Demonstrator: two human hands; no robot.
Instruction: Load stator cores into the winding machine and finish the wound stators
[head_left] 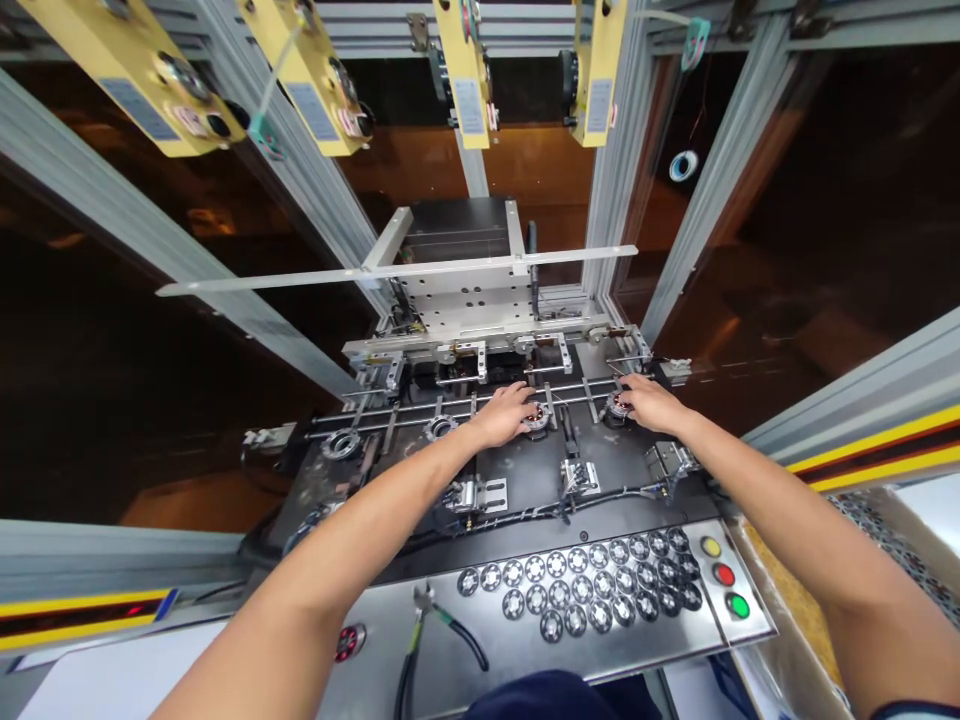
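Note:
Both my hands are at the black machine plate (517, 460), over a row of ring-shaped holders. My left hand (504, 415) curls its fingers around a copper-wound motor stator (537, 416) in the middle-right holder. The fingertips partly hide how it is gripped. At the far right holder, my right hand (651, 404) has thumb and fingers closed on another wound stator (619, 404). Two ring holders to the left, one (441, 428) beside my left forearm and another (341, 444) farther out, show open centres.
Rows of black-and-silver round cores (577, 590) lie on the metal ledge (517, 660). Wire cutters (424, 600) and a reddish wound stator (349, 643) lie left of them. Coloured push buttons (724, 574) are at right. Yellow tensioner units (465, 90) hang above, and a long bar (435, 268) spans behind.

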